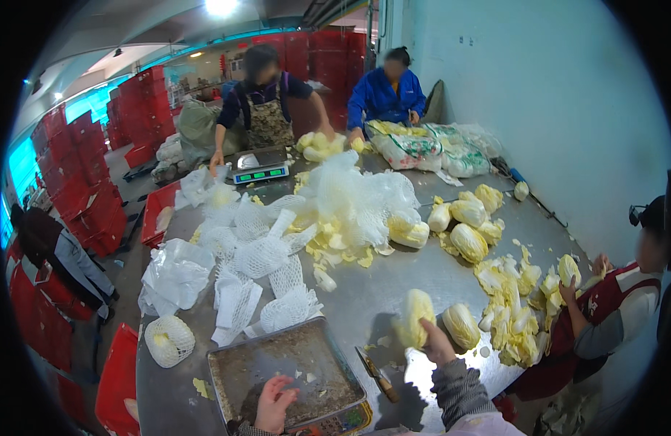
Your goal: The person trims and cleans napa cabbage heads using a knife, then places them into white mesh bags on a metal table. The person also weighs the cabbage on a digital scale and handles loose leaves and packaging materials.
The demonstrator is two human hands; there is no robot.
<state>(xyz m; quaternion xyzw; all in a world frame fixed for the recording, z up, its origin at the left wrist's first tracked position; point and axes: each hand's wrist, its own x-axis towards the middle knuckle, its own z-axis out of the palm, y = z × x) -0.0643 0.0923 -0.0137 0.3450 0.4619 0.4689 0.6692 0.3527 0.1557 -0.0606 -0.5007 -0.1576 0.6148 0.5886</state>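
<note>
My right hand (439,342) grips a pale napa cabbage (417,313), raised above the steel table (362,289). Just right of it another napa cabbage (461,326) lies on the tabletop. My left hand (277,402) is empty, its fingers loosely bent and apart, over the soiled metal pan (283,359) of a weighing scale. Part of a keypad (341,424) shows under the pan's near edge. Between the pan and my right hand lies a knife (377,373) with a wooden handle. A cabbage in a white foam net (169,341) sits left of the pan.
Foam net sleeves (264,250) and a clear plastic bag (177,275) cover the table's left. Several cabbages (469,229) and trimmed leaves (507,305) lie right. A co-worker (613,305) holds a cabbage there; two more people stand opposite near a digital scale (260,163). Red crates (117,376) stand left.
</note>
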